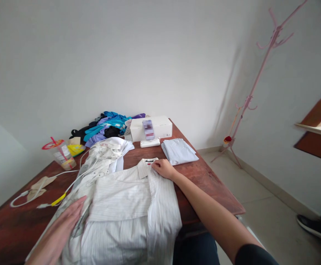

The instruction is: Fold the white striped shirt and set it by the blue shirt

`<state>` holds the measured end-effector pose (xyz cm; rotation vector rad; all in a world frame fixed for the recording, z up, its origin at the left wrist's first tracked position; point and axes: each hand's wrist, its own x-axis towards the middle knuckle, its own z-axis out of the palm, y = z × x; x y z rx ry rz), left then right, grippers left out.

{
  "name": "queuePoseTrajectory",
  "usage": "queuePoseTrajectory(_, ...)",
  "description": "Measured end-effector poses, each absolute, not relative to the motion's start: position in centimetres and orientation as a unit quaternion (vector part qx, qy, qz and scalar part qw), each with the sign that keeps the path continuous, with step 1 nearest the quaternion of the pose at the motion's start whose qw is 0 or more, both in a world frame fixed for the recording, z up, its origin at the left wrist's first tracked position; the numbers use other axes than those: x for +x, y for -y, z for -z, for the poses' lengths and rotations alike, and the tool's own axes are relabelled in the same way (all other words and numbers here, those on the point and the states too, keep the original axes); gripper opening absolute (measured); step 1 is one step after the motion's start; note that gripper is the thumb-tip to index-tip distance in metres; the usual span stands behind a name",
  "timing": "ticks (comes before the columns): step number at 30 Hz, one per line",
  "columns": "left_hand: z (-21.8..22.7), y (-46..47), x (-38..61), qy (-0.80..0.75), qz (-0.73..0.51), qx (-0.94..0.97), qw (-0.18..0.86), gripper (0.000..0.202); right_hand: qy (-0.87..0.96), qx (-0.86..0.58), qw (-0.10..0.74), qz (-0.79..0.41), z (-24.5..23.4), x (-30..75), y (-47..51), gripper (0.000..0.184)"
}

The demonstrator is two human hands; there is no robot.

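A white pinstriped shirt (130,206) lies spread face down on the dark wooden table (204,180), its sleeve folded across the back. My right hand (163,168) rests on the shirt's collar by the label, fingers curled and pinching the cloth. My left hand (66,221) lies flat and open on the shirt's left edge, fingers stretched out. Under the shirt's far left side lies another pale printed garment (102,154).
A folded light-blue shirt (179,151) sits at the far right of the table beside a white box (151,127) and a white charger block (150,143). A heap of blue and black clothes (106,127), a plastic cup (61,154) and white cables (43,195) lie left. A pink coat stand (256,82) stands in the corner. Someone's shoe (315,226) shows on the floor.
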<state>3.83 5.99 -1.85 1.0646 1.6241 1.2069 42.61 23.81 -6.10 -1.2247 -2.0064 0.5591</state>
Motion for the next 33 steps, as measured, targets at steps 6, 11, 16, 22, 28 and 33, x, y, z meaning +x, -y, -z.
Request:
queuePoseTrajectory(6,1.0,-6.4,4.0,-0.577,-0.529,0.355,0.510,0.056,0.790,-0.477,0.318,-0.217,6.4,42.8,-23.8,0.016)
queuePoseTrajectory(11,-0.5,-6.6,6.1,-0.561,-0.546,0.312,0.538,0.038,0.805,-0.465,0.274,-0.247,5.8,43.1,-23.6,0.037)
queuePoseTrajectory(16,-1.3,-6.4,7.5,-0.565,-0.494,0.330,0.573,0.049,0.813,-0.460,0.258,-0.244,5.5,43.1,-23.5,0.038)
queuePoseTrajectory(22,-1.0,-6.8,6.9,-0.574,-0.433,0.393,0.573,0.054,0.821,-0.467,0.239,-0.226,5.4,43.0,-23.3,0.035)
queuePoseTrajectory(28,-0.9,-8.4,8.4,-0.652,-0.365,0.536,0.392,0.068,0.836,-0.451,0.230,-0.213,5.2,42.9,-23.1,0.030)
queuePoseTrajectory(33,-0.3,-9.0,9.9,-0.633,-0.360,0.641,0.243,0.077,0.847,-0.424,0.237,-0.214,5.2,42.3,-22.8,0.019)
